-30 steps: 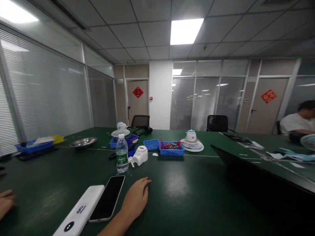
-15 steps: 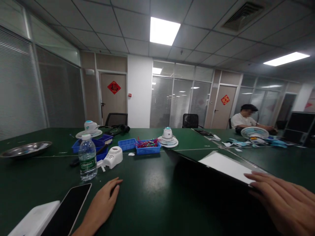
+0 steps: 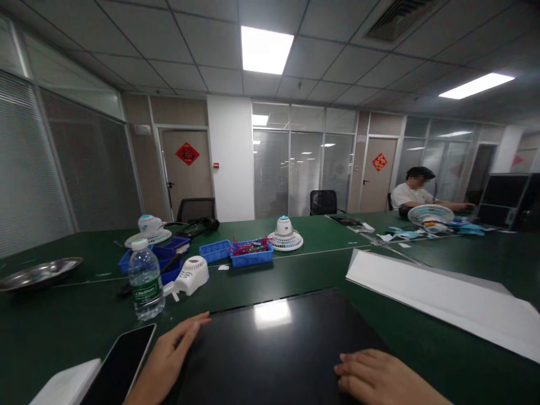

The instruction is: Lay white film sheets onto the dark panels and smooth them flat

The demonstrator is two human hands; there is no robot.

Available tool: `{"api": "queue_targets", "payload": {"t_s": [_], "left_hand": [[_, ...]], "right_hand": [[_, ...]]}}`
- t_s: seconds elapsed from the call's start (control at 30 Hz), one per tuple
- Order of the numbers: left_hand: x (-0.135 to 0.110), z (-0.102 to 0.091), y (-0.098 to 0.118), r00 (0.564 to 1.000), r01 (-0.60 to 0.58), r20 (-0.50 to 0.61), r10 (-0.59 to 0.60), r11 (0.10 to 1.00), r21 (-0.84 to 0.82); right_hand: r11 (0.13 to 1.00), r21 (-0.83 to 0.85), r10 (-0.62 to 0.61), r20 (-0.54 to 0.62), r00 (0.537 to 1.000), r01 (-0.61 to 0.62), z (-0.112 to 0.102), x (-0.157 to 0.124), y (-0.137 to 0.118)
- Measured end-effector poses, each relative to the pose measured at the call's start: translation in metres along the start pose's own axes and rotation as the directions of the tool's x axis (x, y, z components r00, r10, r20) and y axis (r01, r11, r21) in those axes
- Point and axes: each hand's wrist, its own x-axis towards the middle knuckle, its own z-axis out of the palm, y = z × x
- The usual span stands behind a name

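Observation:
A glossy black flat panel (image 3: 270, 349) lies on the green table before me and mirrors a ceiling light. My left hand (image 3: 171, 351) rests at its far left corner, fingers stretched out along the edge. On the panel's right side lies my right hand (image 3: 373, 374), its fingers extended over the dark surface and slightly bent. Neither hand is wrapped around anything. Left of my left hand are a phone (image 3: 120, 365) with a dark screen and a white flat box (image 3: 65, 382). White sheets (image 3: 439, 298), folded or stacked, lie to the right of the panel.
A water bottle (image 3: 145, 281) stands behind the phone, beside a white plastic housing (image 3: 192, 275). Farther back are a blue bin of wires (image 3: 252, 257), a fan part (image 3: 286, 236) and a metal tray (image 3: 40, 273). A person (image 3: 415, 191) sits at the far right.
The black panel, tilted up under my right hand before, now lies flat. My right hand has moved left and down onto it. The white sheets are more exposed. The view has shifted slightly.

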Motion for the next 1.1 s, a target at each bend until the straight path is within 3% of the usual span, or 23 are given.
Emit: {"api": "queue_targets", "payload": {"t_s": [0.03,0.1,0.2,0.3,0.37,0.47,0.57,0.73,0.83,0.97,1.03,1.1], "left_hand": [[-0.003,0.001,0.002,0.997,-0.034,0.077,0.028,0.997,0.076],[-0.009,0.005,0.007,0.982,-0.104,0.176,0.064,0.967,0.232],[-0.014,0.008,0.015,0.970,-0.126,0.239,0.035,0.918,0.376],[-0.012,0.011,0.017,0.972,-0.092,0.233,-0.021,0.883,0.461],[-0.008,0.013,0.016,0.979,-0.043,0.193,-0.065,0.860,0.509],[-0.002,0.016,0.012,0.986,0.044,0.110,-0.123,0.839,0.543],[0.000,0.017,0.011,0.981,0.095,0.099,-0.168,0.853,0.514],[-0.004,0.018,0.011,0.967,0.062,0.198,-0.161,0.900,0.431],[-0.005,0.022,0.003,0.969,0.029,0.212,-0.129,0.907,0.420],[-0.003,0.027,-0.011,0.975,-0.011,0.207,-0.078,0.918,0.396],[-0.002,0.028,-0.015,0.978,-0.005,0.194,-0.074,0.927,0.374],[-0.002,0.027,-0.017,0.985,0.007,0.162,-0.066,0.941,0.338]], "right_hand": [[0.995,0.053,0.087,0.043,0.995,-0.089,0.001,-0.001,0.022],[0.940,0.028,0.340,0.032,0.940,-0.341,0.008,-0.010,0.079],[0.757,-0.174,0.618,-0.125,0.776,-0.630,0.034,-0.040,0.172],[0.511,-0.219,0.823,-0.155,0.546,-0.831,0.067,-0.075,0.238],[0.489,-0.176,0.854,-0.102,0.509,-0.855,0.082,-0.093,0.256],[0.566,-0.124,0.815,-0.065,0.575,-0.815,0.088,-0.100,0.257],[0.622,-0.157,0.765,-0.088,0.638,-0.767,0.083,-0.092,0.245],[0.606,-0.195,0.774,-0.080,0.629,-0.771,0.072,-0.074,0.225],[0.621,-0.255,0.727,-0.168,0.666,-0.741,0.056,-0.060,0.203],[0.752,-0.291,0.549,-0.220,0.806,-0.591,0.030,-0.017,0.144],[0.843,-0.284,0.431,-0.155,0.889,-0.458,0.025,0.014,0.099],[0.905,-0.241,0.345,-0.068,0.936,-0.351,0.028,0.045,0.051]]}}
